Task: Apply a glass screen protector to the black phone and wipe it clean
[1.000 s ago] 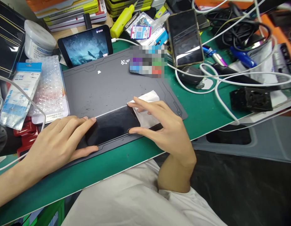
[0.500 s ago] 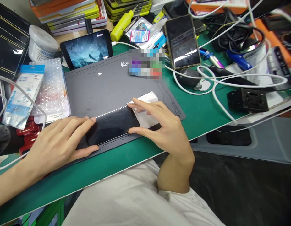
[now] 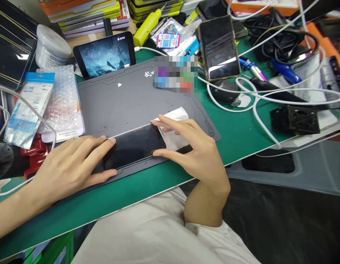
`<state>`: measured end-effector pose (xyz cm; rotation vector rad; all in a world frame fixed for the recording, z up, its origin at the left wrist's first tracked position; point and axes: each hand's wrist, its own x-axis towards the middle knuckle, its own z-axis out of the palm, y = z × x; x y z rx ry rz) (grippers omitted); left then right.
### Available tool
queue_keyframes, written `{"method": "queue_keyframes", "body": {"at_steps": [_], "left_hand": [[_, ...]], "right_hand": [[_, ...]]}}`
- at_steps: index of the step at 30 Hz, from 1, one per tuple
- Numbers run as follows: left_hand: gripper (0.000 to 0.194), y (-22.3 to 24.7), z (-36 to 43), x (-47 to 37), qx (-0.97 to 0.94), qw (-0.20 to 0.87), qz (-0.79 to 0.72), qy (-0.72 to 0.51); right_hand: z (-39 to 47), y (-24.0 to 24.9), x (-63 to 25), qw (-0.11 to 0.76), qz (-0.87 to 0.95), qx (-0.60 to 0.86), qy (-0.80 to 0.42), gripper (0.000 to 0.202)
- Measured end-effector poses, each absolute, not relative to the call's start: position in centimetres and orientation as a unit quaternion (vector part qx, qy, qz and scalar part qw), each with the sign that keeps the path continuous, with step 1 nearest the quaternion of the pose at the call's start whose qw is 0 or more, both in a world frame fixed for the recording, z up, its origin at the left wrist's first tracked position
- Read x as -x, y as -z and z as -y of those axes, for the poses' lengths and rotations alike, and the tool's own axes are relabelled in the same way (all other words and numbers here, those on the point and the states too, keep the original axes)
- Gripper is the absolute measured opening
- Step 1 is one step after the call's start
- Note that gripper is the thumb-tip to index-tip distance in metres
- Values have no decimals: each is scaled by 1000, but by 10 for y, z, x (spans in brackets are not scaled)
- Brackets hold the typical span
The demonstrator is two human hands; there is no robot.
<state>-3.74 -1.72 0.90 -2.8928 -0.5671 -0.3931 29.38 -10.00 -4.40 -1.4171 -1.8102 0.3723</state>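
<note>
A black smartphone [image 3: 133, 146] lies screen up on the grey work mat [image 3: 104, 104], near the mat's front edge. My left hand [image 3: 73, 161] grips its left end, fingers on the far edge and thumb by the near edge, covering that end. At the right end, my right hand [image 3: 193, 150] spans the phone, fingertips on the far corner and thumb on the near corner. Under the right fingers and beside the phone is a white tissue [image 3: 174, 137], partly hidden by that hand.
A phone playing video [image 3: 106, 55] leans upright behind the mat. Bubble wrap [image 3: 61, 106] and a blue-white packet [image 3: 28, 110] lie at the left. Another phone [image 3: 219, 47], white cables [image 3: 254, 106] and a black block [image 3: 295, 120] crowd the right side of the green table [image 3: 241, 146].
The whole view has shifted slightly, so everything sits a little further right. Both hands keep their places at the phone's ends, with no clear movement of the phone on the mat.
</note>
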Motion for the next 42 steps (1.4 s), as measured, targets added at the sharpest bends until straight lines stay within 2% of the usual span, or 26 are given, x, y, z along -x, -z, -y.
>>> {"method": "queue_keyframes", "body": {"at_steps": [7,13,24,35,42], "left_hand": [[64,-7,17,38,971,73,196,117],[59,-6,17,35,972,83,191,112],[61,-8,17,34,971,96,190,105],[60,-8,18,33,971,101,186,110],[63,-6,18,36,972,79,197,104]], "right_hand": [[100,45,-294,409,713,549,-150,79],[101,44,-294,406,715,549,-150,84],[101,47,-295,406,711,554,-152,85],[101,46,-294,397,710,562,-146,78],[101,45,-294,402,715,552,-150,82]]}}
